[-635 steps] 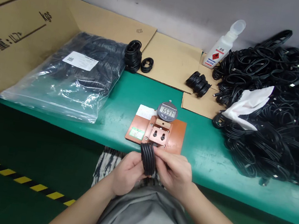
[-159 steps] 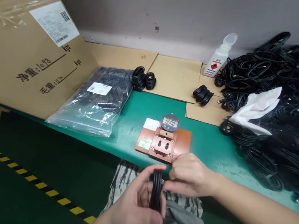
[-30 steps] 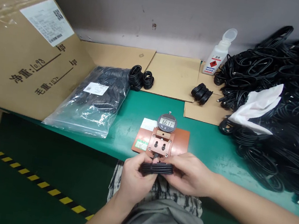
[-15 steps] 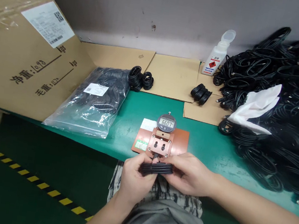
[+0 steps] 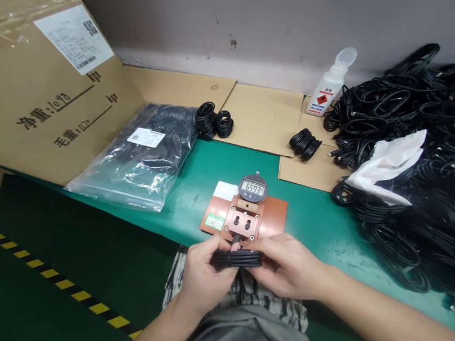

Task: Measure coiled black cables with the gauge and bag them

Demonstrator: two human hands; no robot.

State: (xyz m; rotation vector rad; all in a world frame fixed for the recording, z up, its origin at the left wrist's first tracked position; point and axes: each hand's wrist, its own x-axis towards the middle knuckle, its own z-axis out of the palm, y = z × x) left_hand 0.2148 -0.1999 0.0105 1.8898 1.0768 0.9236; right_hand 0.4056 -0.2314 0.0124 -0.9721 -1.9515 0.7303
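A coiled black cable [image 5: 236, 258] is held between my two hands at the table's front edge. My left hand [image 5: 209, 267] grips its left end, and my right hand [image 5: 288, 266] closes round its right end. Just beyond the coil, a dark connector [image 5: 236, 238] points into the front of a copper-coloured fixture [image 5: 242, 222]. The fixture carries a round digital gauge [image 5: 253, 187], whose display seems to read 6593. Under it lies a reddish-brown base plate [image 5: 274, 214] with a green sticker and a white label.
At the left, a clear bag [image 5: 148, 153] of cables lies against a large cardboard box [image 5: 52, 87]. Small cable coils [image 5: 205, 120] rest on flat cardboard [image 5: 261, 116]. A white bottle [image 5: 327, 91], a white cloth [image 5: 385, 168] and a big cable pile [image 5: 428, 229] are at the right.
The gauge display has gone from about 6607 to about 6593. Both hands keep their hold on the coil, almost in the same place.
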